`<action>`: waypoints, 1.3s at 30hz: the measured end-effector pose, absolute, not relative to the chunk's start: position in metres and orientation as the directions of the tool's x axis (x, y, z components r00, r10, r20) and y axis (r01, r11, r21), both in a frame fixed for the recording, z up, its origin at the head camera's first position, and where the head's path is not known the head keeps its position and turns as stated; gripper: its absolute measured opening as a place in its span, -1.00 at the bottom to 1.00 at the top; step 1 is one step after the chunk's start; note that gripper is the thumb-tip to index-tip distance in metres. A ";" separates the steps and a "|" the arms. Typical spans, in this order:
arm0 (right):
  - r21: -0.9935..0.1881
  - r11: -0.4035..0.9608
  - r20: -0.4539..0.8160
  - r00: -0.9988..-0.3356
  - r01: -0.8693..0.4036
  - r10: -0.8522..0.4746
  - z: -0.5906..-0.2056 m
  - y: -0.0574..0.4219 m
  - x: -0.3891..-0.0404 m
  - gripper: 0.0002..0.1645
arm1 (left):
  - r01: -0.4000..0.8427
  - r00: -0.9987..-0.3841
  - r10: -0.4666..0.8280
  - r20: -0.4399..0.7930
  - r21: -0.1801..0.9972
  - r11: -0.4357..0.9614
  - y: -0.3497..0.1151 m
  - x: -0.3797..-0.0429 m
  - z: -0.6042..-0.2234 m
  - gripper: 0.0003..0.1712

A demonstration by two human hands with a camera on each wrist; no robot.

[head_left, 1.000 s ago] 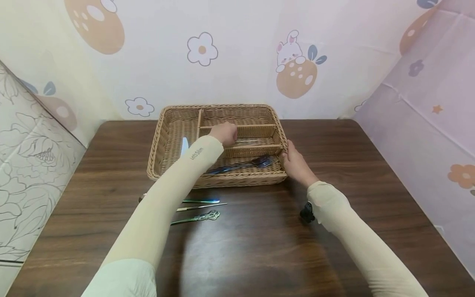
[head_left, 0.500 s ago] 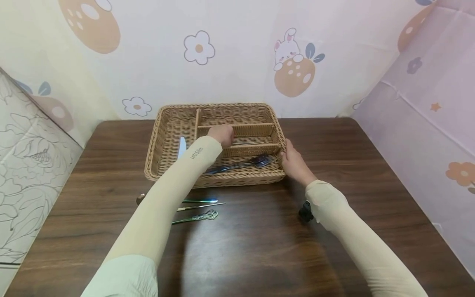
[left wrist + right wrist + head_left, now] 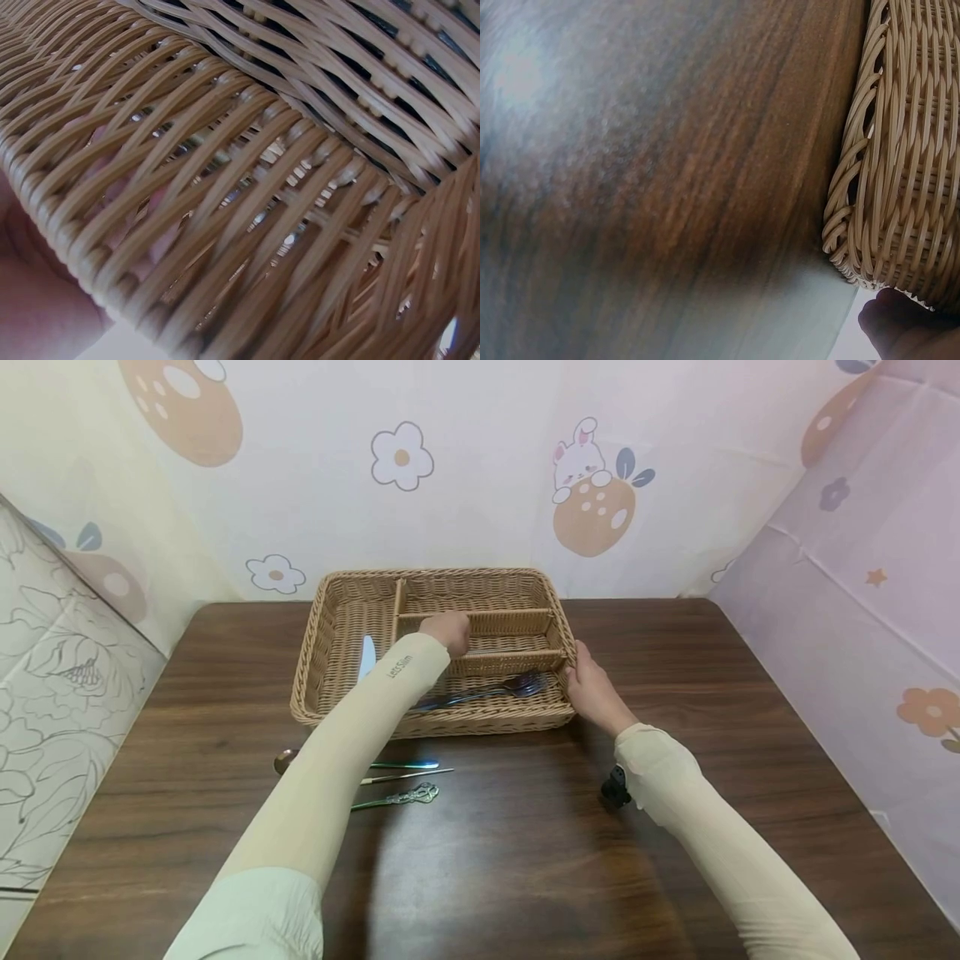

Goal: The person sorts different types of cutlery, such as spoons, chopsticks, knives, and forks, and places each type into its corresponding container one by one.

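Note:
A wicker basket (image 3: pixel 480 722) with compartments stands at the back of the table. My left hand (image 3: pixel 448 633) reaches into its middle compartment, fingers turned down and mostly hidden by the hand and divider. Just beside it a thin shiny sliver shows; whether I hold it is unclear. In the left wrist view, woven wicker (image 3: pixel 225 187) covers most of the picture, with part of the hand at the left edge. My right hand (image 3: pixel 595 689) grips the basket's right side near the front corner. A dark blue fork (image 3: pixel 525 685) lies in the front compartment.
A pale knife blade (image 3: pixel 367 655) sits in the left compartment. In front of the basket, partly under my left arm, lie a green-blue handle (image 3: pixel 408 765), a thin cream-and-metal stick (image 3: pixel 408 776), an ornate green handle (image 3: pixel 416 794) and a brown rounded end (image 3: pixel 283 762).
The thin silver pieces seen right of my left hand in the middle compartment are now mostly out of sight. Both hands stay nearly in place; the head view has shifted slightly.

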State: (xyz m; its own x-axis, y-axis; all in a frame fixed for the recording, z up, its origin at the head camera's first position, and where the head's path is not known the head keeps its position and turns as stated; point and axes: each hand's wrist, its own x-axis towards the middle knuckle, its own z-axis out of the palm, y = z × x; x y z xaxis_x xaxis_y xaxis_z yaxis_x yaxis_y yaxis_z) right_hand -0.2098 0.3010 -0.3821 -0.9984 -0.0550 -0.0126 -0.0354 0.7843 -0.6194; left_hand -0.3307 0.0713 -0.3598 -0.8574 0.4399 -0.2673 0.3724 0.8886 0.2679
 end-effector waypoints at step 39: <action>-0.609 0.792 -0.011 -0.997 -0.050 -0.072 -0.379 0.300 -0.209 -0.35 | 0.321 -0.938 0.347 0.005 0.391 0.863 -0.086 -0.309 -0.297 -0.57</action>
State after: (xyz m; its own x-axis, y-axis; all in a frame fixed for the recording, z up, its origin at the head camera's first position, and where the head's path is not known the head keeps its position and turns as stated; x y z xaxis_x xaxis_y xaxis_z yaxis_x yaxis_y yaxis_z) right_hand -0.2092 0.3002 -0.3785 -0.9974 -0.0715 -0.0105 -0.0504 0.7919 -0.6085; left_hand -0.3094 -0.0862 -0.2966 -0.9380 0.3465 0.0049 0.3207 0.8625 0.3914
